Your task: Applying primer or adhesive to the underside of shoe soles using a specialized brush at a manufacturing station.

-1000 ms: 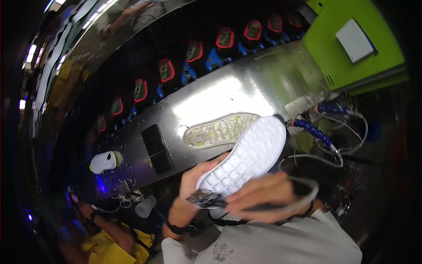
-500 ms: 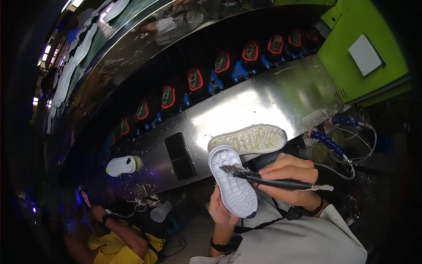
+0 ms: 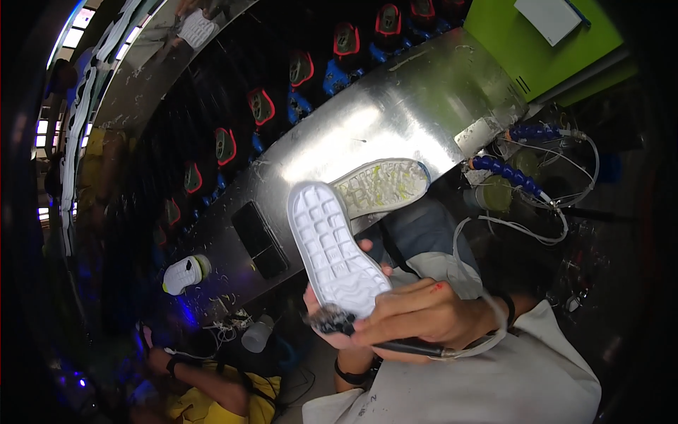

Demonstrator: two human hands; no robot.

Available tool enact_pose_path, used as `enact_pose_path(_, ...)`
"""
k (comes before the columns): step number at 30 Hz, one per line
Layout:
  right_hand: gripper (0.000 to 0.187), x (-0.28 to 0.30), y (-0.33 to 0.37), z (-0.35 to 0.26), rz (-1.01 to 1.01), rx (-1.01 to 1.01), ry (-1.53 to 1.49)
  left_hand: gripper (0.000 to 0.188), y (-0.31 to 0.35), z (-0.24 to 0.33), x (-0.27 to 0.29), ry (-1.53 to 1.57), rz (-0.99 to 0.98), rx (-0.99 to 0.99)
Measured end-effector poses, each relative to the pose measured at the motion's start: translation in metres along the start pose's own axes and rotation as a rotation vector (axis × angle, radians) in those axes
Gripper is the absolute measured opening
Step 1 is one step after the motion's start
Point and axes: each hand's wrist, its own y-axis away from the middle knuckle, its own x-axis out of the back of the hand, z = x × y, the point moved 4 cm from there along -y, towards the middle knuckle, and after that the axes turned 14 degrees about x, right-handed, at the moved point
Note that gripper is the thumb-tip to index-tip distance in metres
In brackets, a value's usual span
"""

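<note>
My left hand (image 3: 312, 298) is wrapped round a white shoe sole (image 3: 326, 237), holding it tilted with its gridded side facing up. Part of that hand is hidden beneath the sole. My right hand (image 3: 427, 314) grips a dark-handled brush (image 3: 413, 346), and a clear tube runs from the handle's end. The dark bristles lie at the sole's lower end, blurred; whether they touch it I cannot tell. Just beyond the held sole, a cream sole with yellow-green smears (image 3: 388, 185) rests on the metal bench.
A black flat rectangular object (image 3: 260, 239) lies on the metal bench (image 3: 417, 113). Farther left sits a small white sole (image 3: 185, 274), near a co-worker's arm (image 3: 208, 387). Blue jointed hoses (image 3: 505, 169) stand at right. Red-rimmed moulds (image 3: 261, 106) line the back.
The brush has travelled from the sole's upper grid down to its lower end. The held sole has come closer and shifted left, while the view has tilted.
</note>
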Motion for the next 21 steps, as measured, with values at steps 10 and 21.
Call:
enact_pose_path(10, 0.020, 0.029, -0.013, -0.014, -0.212, -0.079, -0.258, 0.080, -0.015, 0.030, -0.036, -0.093, -0.010, 0.252)
enact_pose_path(21, 0.030, -0.002, -0.060, -0.031, -0.196, 0.087, -0.227, 0.100, -0.006, 0.043, -0.068, 0.089, -0.385, 0.089)
